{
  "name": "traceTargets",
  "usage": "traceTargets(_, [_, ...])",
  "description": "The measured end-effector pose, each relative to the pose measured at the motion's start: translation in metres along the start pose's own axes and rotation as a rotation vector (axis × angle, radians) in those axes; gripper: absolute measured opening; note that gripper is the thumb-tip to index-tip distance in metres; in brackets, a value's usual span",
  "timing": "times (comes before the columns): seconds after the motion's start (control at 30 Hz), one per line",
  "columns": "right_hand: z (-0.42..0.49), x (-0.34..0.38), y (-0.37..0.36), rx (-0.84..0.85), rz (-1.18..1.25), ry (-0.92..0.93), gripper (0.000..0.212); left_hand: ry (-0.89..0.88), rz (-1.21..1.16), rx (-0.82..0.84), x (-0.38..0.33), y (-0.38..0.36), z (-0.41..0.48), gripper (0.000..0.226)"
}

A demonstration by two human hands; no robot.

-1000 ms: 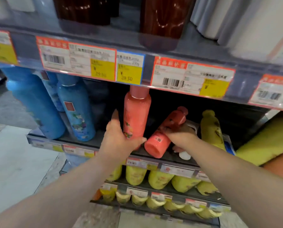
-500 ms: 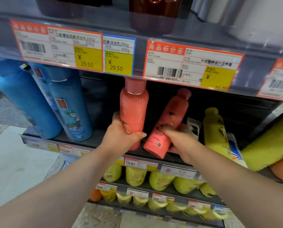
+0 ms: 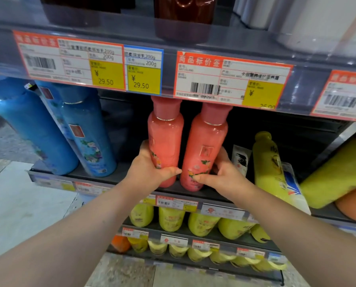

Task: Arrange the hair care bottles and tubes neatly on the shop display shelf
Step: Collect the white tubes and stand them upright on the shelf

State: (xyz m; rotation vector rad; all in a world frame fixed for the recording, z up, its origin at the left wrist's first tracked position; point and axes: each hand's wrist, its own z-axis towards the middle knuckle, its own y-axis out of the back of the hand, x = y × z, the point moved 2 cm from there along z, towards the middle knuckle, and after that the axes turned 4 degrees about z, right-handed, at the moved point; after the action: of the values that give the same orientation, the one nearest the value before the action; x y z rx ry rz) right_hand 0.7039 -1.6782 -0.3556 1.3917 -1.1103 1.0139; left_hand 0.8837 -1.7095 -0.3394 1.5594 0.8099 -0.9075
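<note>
Vs 0.5 s ago, the right pink bottle [image 3: 206, 146] has swung up from a hard lean to nearly upright, and its base now sits just beside the left pink bottle [image 3: 165, 137]. The shelf [image 3: 123, 172] carries both in its middle, under the price-tag rail [image 3: 231, 79]. There are 2 or more blue bottles [image 3: 90, 137] to the left and a yellow bottle [image 3: 268, 162] to the right, w/ a small black-and-white pack between yellow and pink. The left bottle's long axis is vertical. The right one's cap tips a little rightward, so the bases are close but the tops are apart. The left hand [image 3: 150, 170] wraps the left bottle low down, thumb across the front. The right hand [image 3: 224, 175] curls round the right bottle's lower half from its right side, thumb on the label. Prob. the next step is the right hand nudging the top leftward to get it parallel. That hand is the nearer one and is already on it.
</note>
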Motion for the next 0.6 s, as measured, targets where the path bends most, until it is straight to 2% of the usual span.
traceTargets(0.5, [0.005, 0.002, -0.016, -0.076, -0.172, -0.019, 0.081, -0.04, 0.059, 0.024, 0.004, 0.002, 0.001, 0.067])
traceTargets(0.6, [0.004, 0.005, -0.017, -0.086, -0.172, -0.038, 0.082, -0.024, 0.044, 0.017, 0.003, 0.002, 0.0, 0.075])
